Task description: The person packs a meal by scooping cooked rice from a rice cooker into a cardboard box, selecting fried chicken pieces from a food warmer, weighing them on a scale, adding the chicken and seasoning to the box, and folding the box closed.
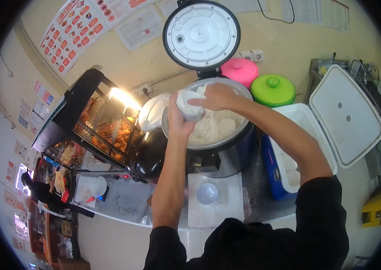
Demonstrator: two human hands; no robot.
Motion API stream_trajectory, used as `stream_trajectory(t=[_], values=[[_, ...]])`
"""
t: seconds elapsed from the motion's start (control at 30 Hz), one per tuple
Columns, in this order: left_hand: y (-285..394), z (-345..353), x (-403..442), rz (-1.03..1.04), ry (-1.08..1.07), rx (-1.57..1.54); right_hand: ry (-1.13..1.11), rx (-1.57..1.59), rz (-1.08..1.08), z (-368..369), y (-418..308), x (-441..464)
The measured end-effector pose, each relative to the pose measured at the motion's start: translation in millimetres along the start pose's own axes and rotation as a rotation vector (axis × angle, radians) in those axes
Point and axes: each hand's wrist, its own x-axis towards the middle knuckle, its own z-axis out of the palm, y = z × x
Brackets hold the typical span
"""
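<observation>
Over the open rice cooker (240, 130), my left hand (178, 114) grips a small white bowl (191, 107) that is tilted, with rice at its rim. My right hand (213, 96) reaches across from the right, its fingers closed at the bowl's rim; whether they hold a tool is hidden. White rice (217, 127) fills the pot below. The cooker's round lid (201, 35) stands raised behind it. An empty light bowl (207, 193) rests on a white board (233, 211) in front of the cooker.
A lit glass cabinet (109, 130) with fried food stands left, beside a black rounded pot (147, 153). Pink (240, 71) and green lidded containers (272, 90) sit behind right. An open blue cool box (273, 173) is at right. A person in black (42, 191) is far left.
</observation>
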Motion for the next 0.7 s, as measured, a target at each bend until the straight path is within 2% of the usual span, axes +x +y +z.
stream_trajectory(t=[0.07, 0.1, 0.2, 0.23, 0.3, 0.4, 0.43, 0.5, 0.53, 0.6, 0.7], values=[[4, 1, -7, 0.006, -0.018, 0.037, -0.042, -0.026, 0.001, -3, -9, 2], [2, -4, -12, 0.012, -0.022, 0.061, -0.008, -0.06, -0.138, -1, 0, 8], [4, -17, 4, 0.077, -0.094, 0.166, -0.027, -0.119, 0.002, -45, -12, 7], [3, -22, 14, 0.111, -0.112, 0.194, 0.039, -0.117, 0.008, -34, -15, 13], [2, -18, 25, 0.035, -0.064, 0.038, 0.168, -0.086, 0.036, 3, -14, 18], [14, -27, 6, -0.068, -0.133, -0.03, 0.042, -0.325, 0.043, -13, -13, 8], [20, -36, 9, -0.063, -0.158, -0.015, 0.095, -0.264, 0.023, -14, -2, 11], [35, -42, 7, -0.051, -0.255, 0.027, 0.186, -0.118, 0.161, -6, -6, 20], [40, -44, 3, -0.041, -0.332, 0.054, 0.46, -0.206, -0.064, 14, -24, 2], [41, -74, 43, -0.193, -0.505, -0.11, 0.501, -0.321, -0.203, 27, -19, -8], [42, -104, 48, -0.155, -0.432, -0.056, 0.553, -0.496, -0.42, 46, 3, -23]])
